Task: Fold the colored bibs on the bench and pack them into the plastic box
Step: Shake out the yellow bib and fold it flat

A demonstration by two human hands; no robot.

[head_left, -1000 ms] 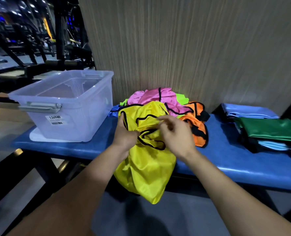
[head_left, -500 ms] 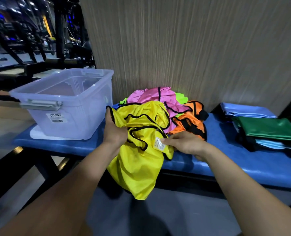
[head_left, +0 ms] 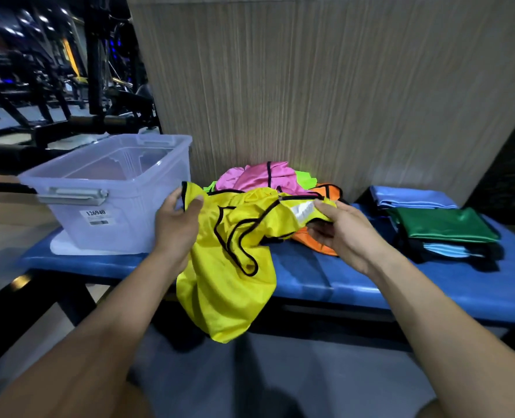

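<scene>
— What are the hands doing?
— Left hand [head_left: 176,226] and right hand [head_left: 345,233] each pinch the yellow bib [head_left: 232,267]; it hangs over the blue bench [head_left: 355,282] edge, beside the plastic box [head_left: 111,194]

Bare forearms, apparently no sleeves.

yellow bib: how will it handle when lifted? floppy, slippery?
Likely very floppy: the yellow bib sags between the left hand and right hand and droops over the bench edge. Probably light, since pinches hold it. Its sheen suggests it may be slippery.
</scene>
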